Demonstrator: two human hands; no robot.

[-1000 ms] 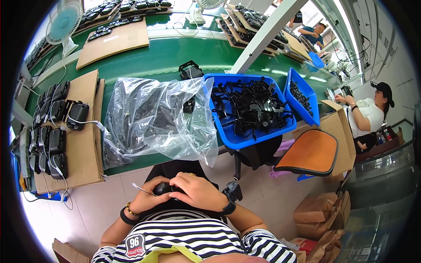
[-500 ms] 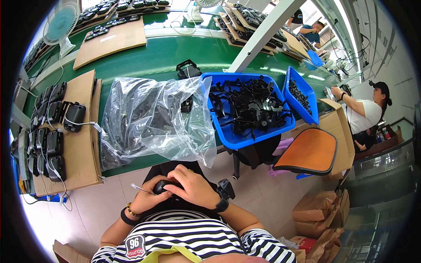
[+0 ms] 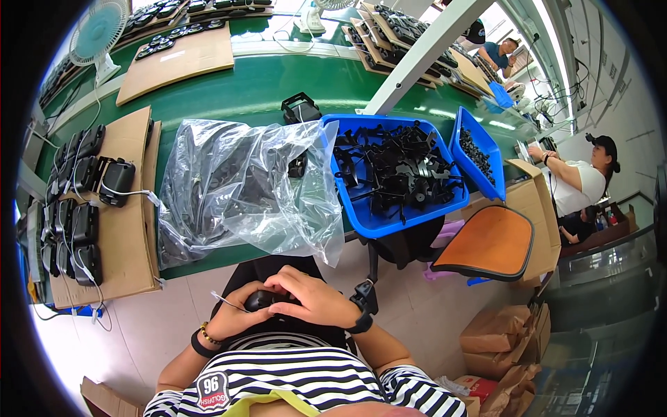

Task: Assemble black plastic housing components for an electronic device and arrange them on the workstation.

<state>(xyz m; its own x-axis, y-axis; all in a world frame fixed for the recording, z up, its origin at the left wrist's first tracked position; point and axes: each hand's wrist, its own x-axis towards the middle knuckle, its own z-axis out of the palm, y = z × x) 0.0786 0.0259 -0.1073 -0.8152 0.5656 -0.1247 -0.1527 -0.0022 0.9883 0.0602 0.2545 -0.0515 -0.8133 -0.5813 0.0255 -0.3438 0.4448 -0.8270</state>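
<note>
Basically green table (image 3: 271, 83), clear bag (image 3: 243, 187) over its near edge, contents blurred, blue bin (image 3: 375, 226) beside it; just off that edge, right hand (image 3: 309, 299) and left hand (image 3: 238, 314), curled fingers pinching black rounded part (image 3: 258, 300), partly hidden; white cable (image 3: 226, 301) pokes left, tip unclear

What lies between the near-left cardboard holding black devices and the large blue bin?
A clear plastic bag lies on the green table between that cardboard and the blue bin, as the head view shows.
</note>
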